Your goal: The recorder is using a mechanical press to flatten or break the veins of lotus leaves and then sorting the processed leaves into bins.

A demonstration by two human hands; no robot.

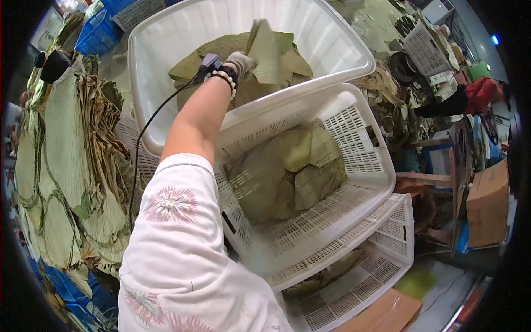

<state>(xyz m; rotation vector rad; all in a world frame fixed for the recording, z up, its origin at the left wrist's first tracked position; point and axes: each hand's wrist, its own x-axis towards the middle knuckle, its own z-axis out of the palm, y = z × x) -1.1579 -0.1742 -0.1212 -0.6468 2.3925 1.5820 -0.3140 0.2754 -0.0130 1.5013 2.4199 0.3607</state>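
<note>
My left hand (241, 64), in a pale glove with beads and a small device at the wrist, reaches into a large white plastic tub (188, 25). Its fingers are closed at the edge of a broad, dry, grey-green leaf (265, 52), part of which stands raised and slightly blurred. Other flat leaves (215, 50) lie beneath it in the tub. Nearer to me, a white slotted basket (354, 138) holds more flat leaves (315, 160). No part of my right hand shows.
Below that basket, another white basket (381, 271) holds leaves. Bundled dry leaves (66, 144) rise at the left, near blue crates (98, 33). A black cable (141, 138) trails from my wrist. Cardboard boxes (488, 205) and a person in red (480, 95) are at the right.
</note>
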